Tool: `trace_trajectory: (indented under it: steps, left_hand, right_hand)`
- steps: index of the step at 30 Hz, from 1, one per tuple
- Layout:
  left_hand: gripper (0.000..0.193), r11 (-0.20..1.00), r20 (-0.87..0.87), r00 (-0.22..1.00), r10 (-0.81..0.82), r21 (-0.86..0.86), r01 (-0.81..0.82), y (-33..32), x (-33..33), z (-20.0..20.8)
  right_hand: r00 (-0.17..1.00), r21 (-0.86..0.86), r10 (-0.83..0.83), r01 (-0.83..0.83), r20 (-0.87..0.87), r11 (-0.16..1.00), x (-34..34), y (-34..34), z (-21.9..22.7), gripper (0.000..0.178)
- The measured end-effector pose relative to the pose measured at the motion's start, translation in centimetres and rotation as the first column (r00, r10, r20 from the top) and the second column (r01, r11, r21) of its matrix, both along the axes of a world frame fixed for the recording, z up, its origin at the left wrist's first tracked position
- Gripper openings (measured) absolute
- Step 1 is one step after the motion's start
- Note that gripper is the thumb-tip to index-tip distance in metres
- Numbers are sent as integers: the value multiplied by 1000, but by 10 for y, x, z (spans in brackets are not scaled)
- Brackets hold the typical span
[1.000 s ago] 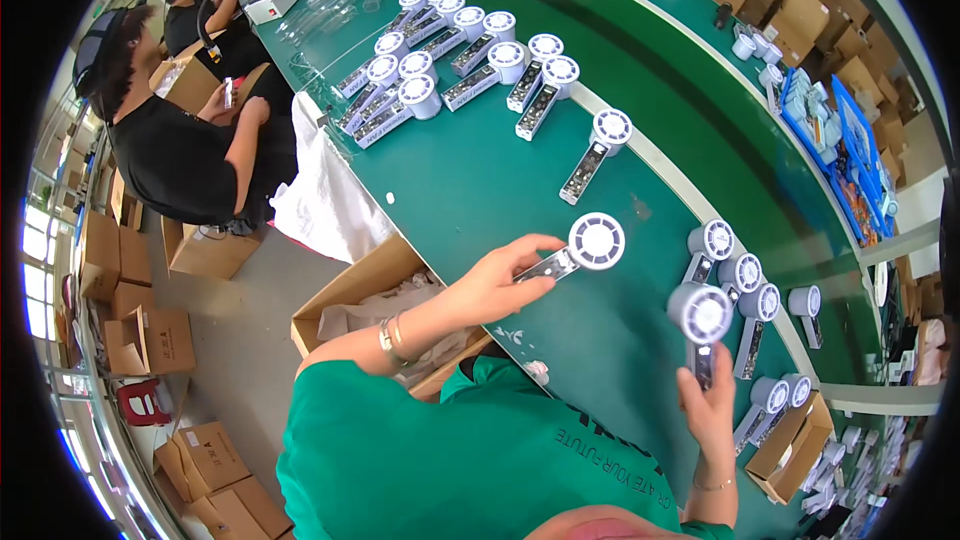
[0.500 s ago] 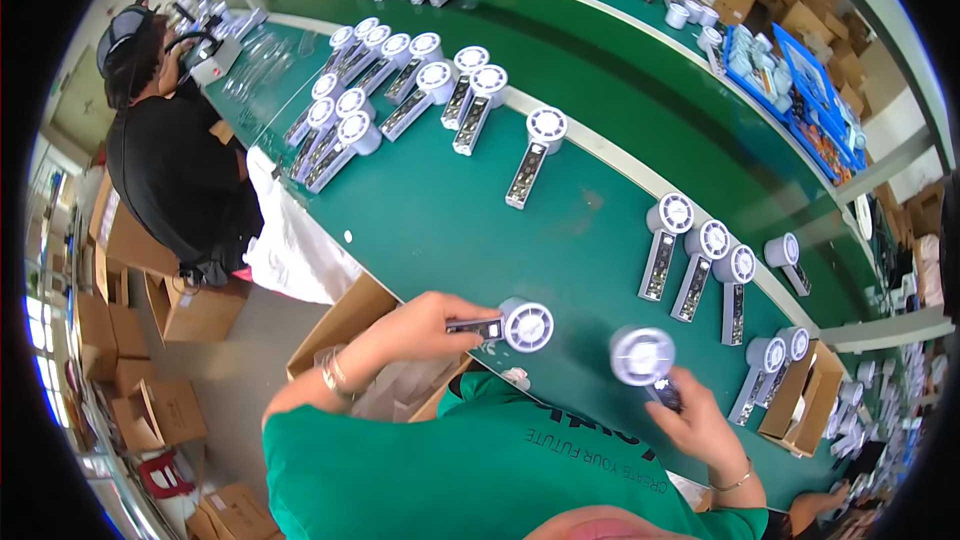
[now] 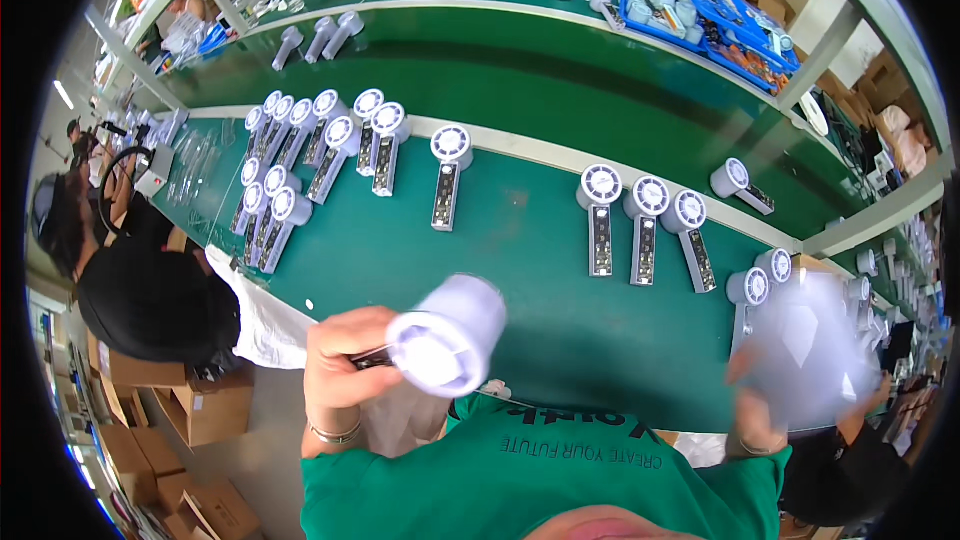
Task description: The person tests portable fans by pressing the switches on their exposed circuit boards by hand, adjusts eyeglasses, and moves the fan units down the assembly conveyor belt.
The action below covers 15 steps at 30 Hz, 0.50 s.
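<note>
My left hand (image 3: 345,365) is closed around the dark handle of a pale lavender handheld fan (image 3: 470,315). Its round head is raised off the table, with the slotted white end toward me. At the right, my right hand (image 3: 755,410) grips a second handheld fan (image 3: 810,345), badly smeared by motion, with the fingers partly hidden behind it. Beyond my hands, a single fan (image 3: 447,180) lies on the green table with its handle open, a circuit board showing. Three more, including a fan (image 3: 648,225), lie to its right.
A group of similar fans (image 3: 325,150) lies at the far left of the green table (image 3: 530,330). Blue baskets (image 3: 730,30) stand on the raised green ledge. A person in black (image 3: 160,300) sits at the left. Cardboard boxes (image 3: 210,405) stand on the floor.
Both fans have been lifted closer to me. The left one now tilts with its end toward me; the right one has moved right and blurred. The view has turned right.
</note>
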<state>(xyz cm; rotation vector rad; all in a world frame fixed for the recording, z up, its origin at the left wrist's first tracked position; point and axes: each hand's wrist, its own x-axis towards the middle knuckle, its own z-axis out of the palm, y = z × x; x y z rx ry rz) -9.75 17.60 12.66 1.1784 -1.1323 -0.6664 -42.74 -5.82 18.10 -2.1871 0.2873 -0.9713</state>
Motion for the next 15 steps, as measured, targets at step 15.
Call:
trace_trajectory:
  steps: [15]
  left_hand:
    - [23, 745, -22, 800, 600, -348, -569, -28, -24, -24]
  right_hand:
    - [827, 168, -476, 446, 297, 879, -5, 14, 0, 37]
